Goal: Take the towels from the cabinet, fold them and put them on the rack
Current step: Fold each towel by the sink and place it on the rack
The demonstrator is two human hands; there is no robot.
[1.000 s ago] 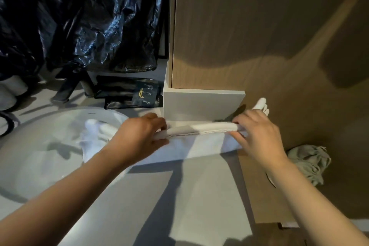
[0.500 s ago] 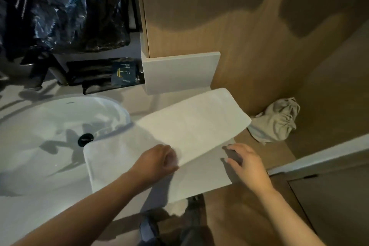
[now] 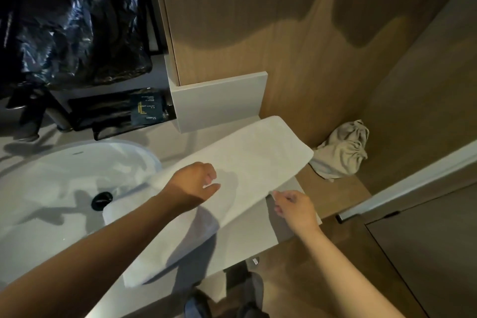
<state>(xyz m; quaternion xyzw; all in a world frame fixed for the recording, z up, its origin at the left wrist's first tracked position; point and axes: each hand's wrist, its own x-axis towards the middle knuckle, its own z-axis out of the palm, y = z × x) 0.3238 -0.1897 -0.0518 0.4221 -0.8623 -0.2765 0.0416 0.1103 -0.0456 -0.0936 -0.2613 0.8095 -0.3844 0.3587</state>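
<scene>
1. Countertop (image 3: 247, 245) by the sink (image 3: 51, 188) carries the white towel (image 3: 245, 160), spread flat.
2. Left hand (image 3: 193, 183) hovers loosely curled, empty; right hand (image 3: 294, 204) at its near edge, grip unclear.
3. Folding step, it seems; next, carry that edge across squarely.

dark packet (image 3: 145, 108), gold print, not legible

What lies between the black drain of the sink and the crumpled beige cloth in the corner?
In the head view, the white towel lies between the drain and the beige cloth, spread over the counter, with the left hand over it.
</scene>
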